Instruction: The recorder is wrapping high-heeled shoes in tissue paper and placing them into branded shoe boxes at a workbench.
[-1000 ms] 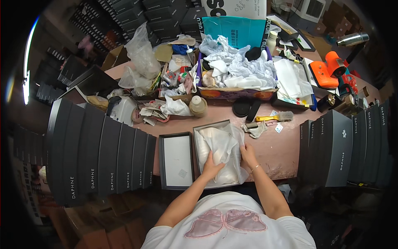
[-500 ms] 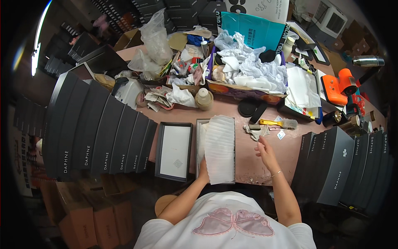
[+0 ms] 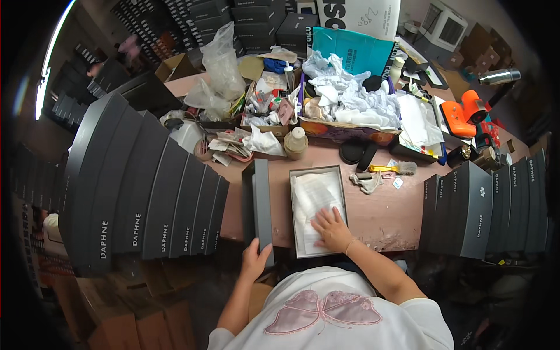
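On the table in front of me lies an open shoebox (image 3: 342, 195). White wrapping sheet (image 3: 309, 195) covers what is inside, so the contents are hidden. My right hand (image 3: 333, 232) rests flat on that sheet with the fingers spread. To the left of the box, a dark grey box lid (image 3: 264, 204) is tipped up on its long edge. My left hand (image 3: 255, 260) grips the lid at its near end, thumb on one side.
Stacked dark shoeboxes stand at the left (image 3: 151, 192) and right (image 3: 466, 216). Behind are a bottle (image 3: 296, 143), a yellow-handled brush (image 3: 396, 168), a cloth (image 3: 368, 183) and a carton full of crumpled white paper (image 3: 350, 99). An orange device (image 3: 461, 116) sits far right.
The wrapping sheet, raised over the box before, now lies down inside it. My right hand has come onto it. My left hand has moved to the lid and tilted it up off the table.
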Action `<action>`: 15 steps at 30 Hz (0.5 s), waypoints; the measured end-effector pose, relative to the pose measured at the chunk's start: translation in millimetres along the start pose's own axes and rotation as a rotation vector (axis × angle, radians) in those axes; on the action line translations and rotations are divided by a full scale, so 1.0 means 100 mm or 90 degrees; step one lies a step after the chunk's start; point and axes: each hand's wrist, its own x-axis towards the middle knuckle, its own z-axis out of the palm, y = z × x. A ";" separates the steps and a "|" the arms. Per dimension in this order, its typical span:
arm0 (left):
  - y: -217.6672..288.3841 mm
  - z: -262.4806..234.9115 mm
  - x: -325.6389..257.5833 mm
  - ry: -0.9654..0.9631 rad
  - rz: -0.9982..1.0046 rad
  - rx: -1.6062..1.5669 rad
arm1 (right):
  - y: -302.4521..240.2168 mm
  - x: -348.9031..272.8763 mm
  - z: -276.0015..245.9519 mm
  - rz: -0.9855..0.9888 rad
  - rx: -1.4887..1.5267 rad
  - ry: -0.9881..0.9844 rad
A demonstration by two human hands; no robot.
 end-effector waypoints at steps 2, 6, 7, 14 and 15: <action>0.44 -0.22 -0.26 -0.101 0.015 -0.223 | -0.02 0.02 -0.03 0.086 0.224 0.038; 0.66 -0.01 -0.30 -0.289 -0.041 -0.550 | -0.10 -0.22 -0.70 0.333 0.769 0.210; 0.67 0.23 -0.17 -0.300 -0.079 -0.590 | -0.06 -0.32 -0.82 0.412 0.932 0.234; -0.41 0.95 0.50 -0.094 -0.020 -0.063 | 0.24 -0.26 -0.14 0.544 0.636 0.246; -0.51 0.96 0.53 -0.115 -0.026 -0.104 | 0.18 -0.23 -0.28 0.533 0.614 0.255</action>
